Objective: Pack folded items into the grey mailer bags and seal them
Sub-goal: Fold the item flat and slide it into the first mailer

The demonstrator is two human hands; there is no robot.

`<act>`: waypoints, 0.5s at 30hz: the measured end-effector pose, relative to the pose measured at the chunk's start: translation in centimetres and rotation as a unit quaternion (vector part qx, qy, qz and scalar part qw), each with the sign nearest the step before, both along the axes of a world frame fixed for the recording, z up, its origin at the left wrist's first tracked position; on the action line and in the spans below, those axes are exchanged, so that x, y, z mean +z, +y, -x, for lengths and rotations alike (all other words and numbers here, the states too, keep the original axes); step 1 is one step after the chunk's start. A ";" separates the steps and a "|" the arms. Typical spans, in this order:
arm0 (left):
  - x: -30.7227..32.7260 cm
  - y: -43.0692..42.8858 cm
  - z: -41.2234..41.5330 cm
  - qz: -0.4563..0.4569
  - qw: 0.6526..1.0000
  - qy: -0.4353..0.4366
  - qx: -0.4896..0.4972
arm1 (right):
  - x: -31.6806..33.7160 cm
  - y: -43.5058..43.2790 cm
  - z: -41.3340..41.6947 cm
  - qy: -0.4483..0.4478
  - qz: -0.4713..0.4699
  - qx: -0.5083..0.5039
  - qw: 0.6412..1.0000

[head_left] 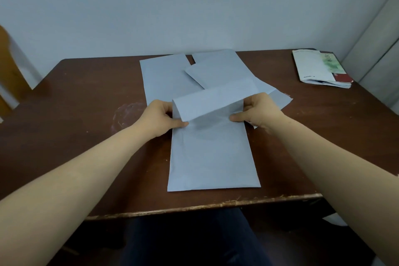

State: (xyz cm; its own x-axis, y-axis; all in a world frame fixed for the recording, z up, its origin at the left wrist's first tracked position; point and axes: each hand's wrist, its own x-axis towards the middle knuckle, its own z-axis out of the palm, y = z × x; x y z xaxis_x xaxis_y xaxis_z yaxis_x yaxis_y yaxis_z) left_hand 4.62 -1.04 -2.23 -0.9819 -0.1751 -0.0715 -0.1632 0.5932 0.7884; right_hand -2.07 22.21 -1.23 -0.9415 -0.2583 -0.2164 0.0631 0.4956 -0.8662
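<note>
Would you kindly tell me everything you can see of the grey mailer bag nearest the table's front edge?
The mailer bag is a plain, matte, pale grey, plastic-looking rectangle lying lengthwise on the brown table. Its far flap is lifted, bent over toward the person. The left hand and right hand pinch it at the fold, one per side. Its far end overlaps other grey mailers.

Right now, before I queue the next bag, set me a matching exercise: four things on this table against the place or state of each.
Things
1. near mailer bag
2. far-left mailer bag
3. paper stack
4. white scuff

Places or states
A. far right corner of the table
B. flap pinched by the left hand and right hand
C. lying flat, beyond the left hand
D. on bare wood, left of the left hand

Pairs: 1-B, 2-C, 3-A, 4-D
</note>
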 end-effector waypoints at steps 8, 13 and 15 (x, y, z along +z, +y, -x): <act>-1.1 -1.7 -1.1 0.188 0.952 0.183 -0.157 | -1.2 0.9 -1.0 0.065 0.021 0.040 0.997; -1.3 -1.7 -1.7 0.292 0.905 0.226 -0.212 | -1.9 1.1 -1.0 0.094 0.008 0.058 0.994; -1.5 -1.7 -1.8 0.303 0.892 0.240 -0.234 | -2.1 1.2 -1.1 0.122 -0.013 0.068 0.990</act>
